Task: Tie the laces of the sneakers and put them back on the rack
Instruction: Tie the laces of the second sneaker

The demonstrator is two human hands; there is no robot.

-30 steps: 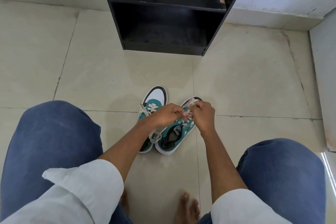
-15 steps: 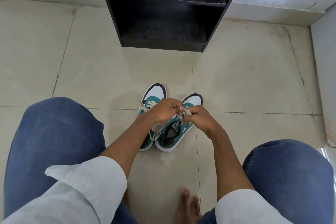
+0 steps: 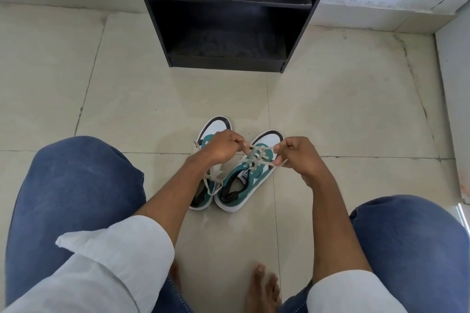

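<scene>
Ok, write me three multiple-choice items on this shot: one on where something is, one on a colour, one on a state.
1. Where do the sneakers stand?
A. On the rack's lower shelf
B. On the tiled floor in front of the rack
C. On the person's lap

2. What colour is each sneaker's toe cap?
A. White
B. Red
C. Yellow

3. What state are the right sneaker's laces in?
A. Removed from the shoe
B. Tucked inside the shoe
C. Pulled out sideways between both hands

Answers:
1 B: the left sneaker and right sneaker sit on the floor, short of the black rack.
2 A: both toes show white.
3 C: the left hand and right hand each pinch an end of the laces.
</scene>
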